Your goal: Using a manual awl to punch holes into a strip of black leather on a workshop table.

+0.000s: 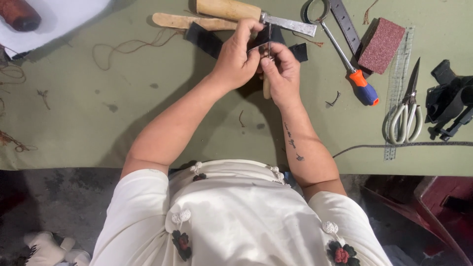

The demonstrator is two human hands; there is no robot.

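My left hand (237,58) pinches a black leather strap (207,40) above the olive green work mat (123,113). Close against it, my right hand (280,71) grips a thin metal tool with a pale wooden handle (266,88), whose tip meets the leather between my fingers. The two hands touch over the strap. A further black leather piece (299,51) pokes out to the right of my right hand.
A wooden-handled knife (246,12) and a flat wooden stick (187,21) lie beyond my hands. To the right are an orange-and-blue screwdriver (354,74), a sanding block (380,44), a clear ruler (399,88), white-handled scissors (406,111) and a black tool (451,98). Brown thread (128,49) trails at left.
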